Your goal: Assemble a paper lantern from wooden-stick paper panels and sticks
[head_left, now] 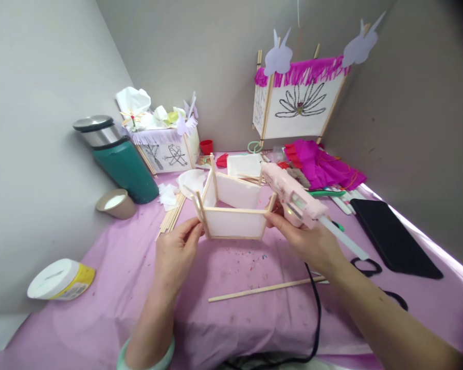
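A small box frame of thin wooden sticks with white panels stands upright between my hands. My left hand pinches its left front corner post near the base. At the right front corner, the fingers of my right hand touch the frame's upper part while that same hand holds a pink glue gun. A white glue stick sticks out of the gun's rear, and its nozzle points toward the far side. One loose wooden stick lies on the cloth in front of the frame.
At left are a green bottle, a cup and a tub. Behind stand a decorated paper box and a hanging lantern. A black tablet, scissors and black cable are at right.
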`<control>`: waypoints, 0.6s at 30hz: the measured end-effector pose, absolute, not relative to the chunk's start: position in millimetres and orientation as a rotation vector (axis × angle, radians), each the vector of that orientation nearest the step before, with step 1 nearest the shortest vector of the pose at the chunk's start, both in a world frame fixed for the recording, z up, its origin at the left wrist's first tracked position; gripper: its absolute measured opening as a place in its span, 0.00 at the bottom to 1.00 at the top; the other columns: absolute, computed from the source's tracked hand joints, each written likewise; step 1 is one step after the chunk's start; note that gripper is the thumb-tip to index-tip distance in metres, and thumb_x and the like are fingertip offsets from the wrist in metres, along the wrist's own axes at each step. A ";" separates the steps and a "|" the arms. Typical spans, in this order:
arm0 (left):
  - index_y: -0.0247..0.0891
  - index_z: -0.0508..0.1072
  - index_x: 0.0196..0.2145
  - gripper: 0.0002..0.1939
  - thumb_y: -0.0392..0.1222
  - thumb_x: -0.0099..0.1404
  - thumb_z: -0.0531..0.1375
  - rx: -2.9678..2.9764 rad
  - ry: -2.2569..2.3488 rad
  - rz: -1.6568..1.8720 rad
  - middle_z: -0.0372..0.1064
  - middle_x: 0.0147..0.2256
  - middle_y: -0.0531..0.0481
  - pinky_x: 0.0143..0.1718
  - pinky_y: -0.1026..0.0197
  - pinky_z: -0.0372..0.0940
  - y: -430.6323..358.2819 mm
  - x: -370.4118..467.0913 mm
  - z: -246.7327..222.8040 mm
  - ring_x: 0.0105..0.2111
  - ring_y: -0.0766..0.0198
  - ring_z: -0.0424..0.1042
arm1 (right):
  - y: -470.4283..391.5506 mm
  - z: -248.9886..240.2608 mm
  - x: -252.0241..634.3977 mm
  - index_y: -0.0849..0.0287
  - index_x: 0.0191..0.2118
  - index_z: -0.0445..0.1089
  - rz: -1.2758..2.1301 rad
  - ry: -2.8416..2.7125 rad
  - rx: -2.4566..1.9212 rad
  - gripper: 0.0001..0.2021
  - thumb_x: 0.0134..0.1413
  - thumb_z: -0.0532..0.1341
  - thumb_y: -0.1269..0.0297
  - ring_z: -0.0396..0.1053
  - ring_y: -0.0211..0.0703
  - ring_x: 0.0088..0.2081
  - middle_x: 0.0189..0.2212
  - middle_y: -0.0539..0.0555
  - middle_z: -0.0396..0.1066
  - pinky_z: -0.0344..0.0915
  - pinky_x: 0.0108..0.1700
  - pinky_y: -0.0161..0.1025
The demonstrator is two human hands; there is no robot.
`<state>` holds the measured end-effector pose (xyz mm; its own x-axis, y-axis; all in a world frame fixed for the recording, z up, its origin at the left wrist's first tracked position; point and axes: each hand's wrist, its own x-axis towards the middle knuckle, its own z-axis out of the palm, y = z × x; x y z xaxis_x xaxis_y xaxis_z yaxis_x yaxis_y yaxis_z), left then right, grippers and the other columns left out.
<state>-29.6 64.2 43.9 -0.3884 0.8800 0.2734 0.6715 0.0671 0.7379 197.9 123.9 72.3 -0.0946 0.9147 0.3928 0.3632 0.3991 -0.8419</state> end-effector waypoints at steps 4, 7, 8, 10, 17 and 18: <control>0.45 0.78 0.39 0.12 0.47 0.62 0.57 1.563 2.091 1.215 0.78 0.32 0.55 0.38 0.62 0.68 64.6 -30.8 45.1 0.35 0.61 0.77 | 125.0 77.8 197.3 0.54 0.33 0.70 0.778 -1.615 -1.129 0.07 0.45 0.65 0.62 0.73 0.48 0.32 0.29 0.51 0.75 0.70 0.30 0.40; 0.46 0.78 0.39 0.12 0.48 0.62 0.57 1.560 2.083 1.216 0.78 0.32 0.55 0.38 0.62 0.68 64.9 -31.1 45.1 0.35 0.61 0.77 | 126.2 79.9 197.0 0.54 0.34 0.70 0.803 -1.590 -1.127 0.09 0.43 0.65 0.62 0.73 0.49 0.31 0.29 0.51 0.75 0.70 0.28 0.39; 0.45 0.78 0.39 0.12 0.48 0.62 0.57 1.569 2.082 1.215 0.78 0.32 0.54 0.37 0.62 0.69 65.0 -31.1 44.7 0.35 0.60 0.77 | 126.5 80.2 197.2 0.54 0.33 0.70 0.804 -1.597 -1.126 0.09 0.43 0.65 0.62 0.73 0.49 0.31 0.28 0.51 0.75 0.70 0.29 0.39; 0.45 0.78 0.39 0.13 0.48 0.62 0.57 1.595 2.073 1.218 0.78 0.33 0.54 0.37 0.61 0.69 65.3 -31.3 43.5 0.35 0.60 0.77 | 127.2 80.1 198.3 0.54 0.33 0.70 0.801 -1.623 -1.110 0.08 0.44 0.65 0.62 0.73 0.48 0.31 0.28 0.51 0.74 0.70 0.29 0.39; 0.45 0.77 0.41 0.13 0.46 0.62 0.57 1.557 2.053 1.236 0.78 0.36 0.53 0.40 0.60 0.69 66.5 -32.8 40.9 0.36 0.60 0.77 | 130.3 74.3 202.7 0.55 0.34 0.70 0.791 -1.693 -1.083 0.07 0.48 0.62 0.59 0.72 0.47 0.35 0.30 0.50 0.75 0.70 0.35 0.41; 0.45 0.77 0.41 0.13 0.46 0.62 0.57 1.558 2.048 1.237 0.78 0.36 0.52 0.41 0.60 0.69 66.5 -32.8 41.0 0.36 0.60 0.77 | 130.7 74.0 202.9 0.55 0.34 0.70 0.793 -1.690 -1.089 0.07 0.48 0.62 0.59 0.72 0.47 0.35 0.31 0.50 0.75 0.70 0.36 0.41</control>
